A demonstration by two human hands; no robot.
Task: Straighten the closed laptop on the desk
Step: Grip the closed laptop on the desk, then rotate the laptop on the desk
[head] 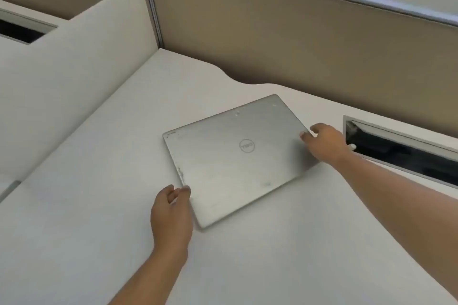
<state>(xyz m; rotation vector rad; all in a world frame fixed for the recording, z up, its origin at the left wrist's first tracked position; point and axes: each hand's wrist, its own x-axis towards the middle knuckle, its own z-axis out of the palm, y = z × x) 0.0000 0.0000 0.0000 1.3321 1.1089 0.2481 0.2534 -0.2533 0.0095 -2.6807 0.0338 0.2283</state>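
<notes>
Laptop (235, 158) closed, logo up, lying skewed at middle of bench (99, 181). Our left hand (171, 213) at its 7 o'clock corner, fingers (184, 190) loosely curled, tips touching edge, nothing gripped. Our right hand (324, 141) at 3 o'clock corner, fingers spread over edge, thumb on lid; pinch or mere rest, cannot tell. Advice: push opposite corners together, rotate flat without lifting, square long edges to partition (272, 44) at 12 o'clock. Keep clear of cable slot (401, 148) just past right hand.
</notes>
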